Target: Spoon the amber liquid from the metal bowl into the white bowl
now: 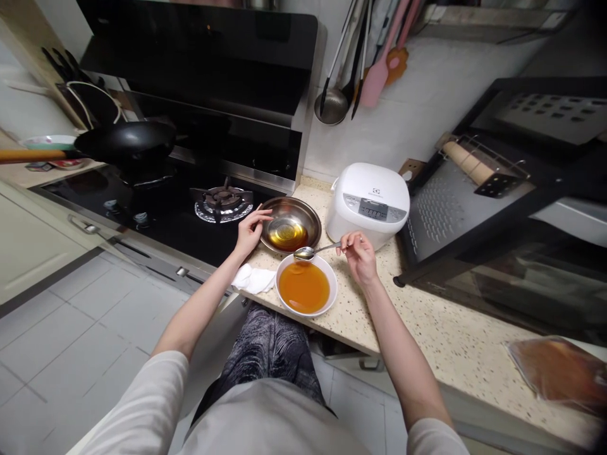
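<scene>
My right hand (359, 256) pinches the handle of a metal spoon (304, 253). The spoon's bowl hangs between a steel bowl and a white bowl, over the white one's far rim, with some liquid shining in it. My left hand (250, 232) is at the left rim of the steel bowl (310, 218), fingers reaching over the edge and the thumb partly hidden. Clear yellow liquid lies in the bottom of that steel bowl. Nearer to me stands the white bowl (333, 297), filled with orange-brown liquid (303, 287).
A white cloth or tissue (255, 279) lies left of the white bowl at the counter edge. Behind stands a rice cooker (370, 199). The gas burner (222, 201) and a black wok (133, 142) are left. An oven-like appliance (427, 208) stands right, a plastic-wrapped brown item (559, 366) nearer.
</scene>
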Motion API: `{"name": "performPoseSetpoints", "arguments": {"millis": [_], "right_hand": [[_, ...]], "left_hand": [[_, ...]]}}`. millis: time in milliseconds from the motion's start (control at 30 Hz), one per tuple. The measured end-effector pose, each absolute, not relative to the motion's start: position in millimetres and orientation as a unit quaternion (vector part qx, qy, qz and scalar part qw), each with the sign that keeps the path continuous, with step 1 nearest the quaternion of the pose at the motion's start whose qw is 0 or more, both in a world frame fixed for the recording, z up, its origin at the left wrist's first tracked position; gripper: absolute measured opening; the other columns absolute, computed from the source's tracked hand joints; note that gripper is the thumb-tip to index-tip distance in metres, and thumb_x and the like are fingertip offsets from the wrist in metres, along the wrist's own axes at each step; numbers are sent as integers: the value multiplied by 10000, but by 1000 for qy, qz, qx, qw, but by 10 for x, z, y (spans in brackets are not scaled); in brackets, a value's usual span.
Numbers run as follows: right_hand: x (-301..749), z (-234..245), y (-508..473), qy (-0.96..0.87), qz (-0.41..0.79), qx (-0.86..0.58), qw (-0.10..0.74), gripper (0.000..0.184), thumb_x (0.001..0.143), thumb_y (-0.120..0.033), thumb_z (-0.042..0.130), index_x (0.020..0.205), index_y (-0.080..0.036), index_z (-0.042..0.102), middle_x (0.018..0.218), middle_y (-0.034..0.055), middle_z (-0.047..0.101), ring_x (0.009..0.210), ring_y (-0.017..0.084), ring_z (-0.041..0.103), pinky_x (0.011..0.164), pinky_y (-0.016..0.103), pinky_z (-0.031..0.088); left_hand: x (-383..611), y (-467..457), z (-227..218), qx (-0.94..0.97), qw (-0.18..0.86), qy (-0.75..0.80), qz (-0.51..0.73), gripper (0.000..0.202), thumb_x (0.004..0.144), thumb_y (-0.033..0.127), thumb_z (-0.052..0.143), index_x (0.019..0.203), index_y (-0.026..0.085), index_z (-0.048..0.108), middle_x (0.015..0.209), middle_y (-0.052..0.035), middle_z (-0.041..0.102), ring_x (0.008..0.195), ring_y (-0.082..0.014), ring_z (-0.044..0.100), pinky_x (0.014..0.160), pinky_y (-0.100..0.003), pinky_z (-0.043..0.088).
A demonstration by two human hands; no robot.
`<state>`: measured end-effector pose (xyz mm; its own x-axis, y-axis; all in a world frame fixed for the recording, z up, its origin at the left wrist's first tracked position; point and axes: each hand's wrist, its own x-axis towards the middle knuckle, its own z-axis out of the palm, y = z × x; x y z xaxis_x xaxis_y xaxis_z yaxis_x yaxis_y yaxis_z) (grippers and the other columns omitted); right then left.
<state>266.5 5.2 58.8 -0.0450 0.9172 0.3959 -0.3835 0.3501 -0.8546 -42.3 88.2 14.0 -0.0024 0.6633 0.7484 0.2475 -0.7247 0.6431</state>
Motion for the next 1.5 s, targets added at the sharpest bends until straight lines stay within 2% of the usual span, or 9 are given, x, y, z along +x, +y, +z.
{"name": "performPoseSetpoints", "arguments": {"millis": [433,633,833,1033,1233,1500], "right_hand": [[2659,753,-151,-602,464,-256,597,410,890,-584,643,705,-227,565,652,15,542,594,167,514,571,331,422],[2699,798,-206,-627,449,-251,585,389,912,-558,627,716,-225,577,645,17,551,603,171,521,582,334,421],[2661,878,-290,-678,408,-253,557,347,966,-491,575,759,-215,611,683,38,604,631,171,538,592,327,421],[2544,1006,-210,-696,338,-264,576,322,979,-472,556,786,-225,626,751,50,641,689,181,580,651,343,461],[2391,700,125,-713,309,-280,563,333,965,-493,564,781,-230,654,785,50,641,751,190,590,688,344,478],[2380,384,267,-674,343,-300,581,363,945,-515,581,738,-222,642,793,45,661,685,168,563,646,318,478]], "left_hand": [[-420,859,163,685,165,337,624,265,915,164,507,929,226,764,1197,-43,742,1268,-239,634,1220,-521,392],[-424,866,163,687,164,340,622,274,895,148,501,935,221,763,1204,-41,741,1284,-237,624,1217,-509,401],[-422,867,162,684,163,337,626,274,886,140,502,923,219,762,1183,-43,748,1210,-224,665,1202,-510,414],[-416,852,165,682,169,335,628,264,899,152,506,922,221,761,1194,-51,744,1223,-223,658,1210,-525,398],[-414,845,166,680,169,338,628,256,921,184,510,918,219,763,1201,-63,739,1289,-244,621,1204,-543,401],[-427,859,159,686,160,339,623,266,907,164,505,931,225,763,1185,-56,745,1180,-231,679,1172,-533,440]]}}
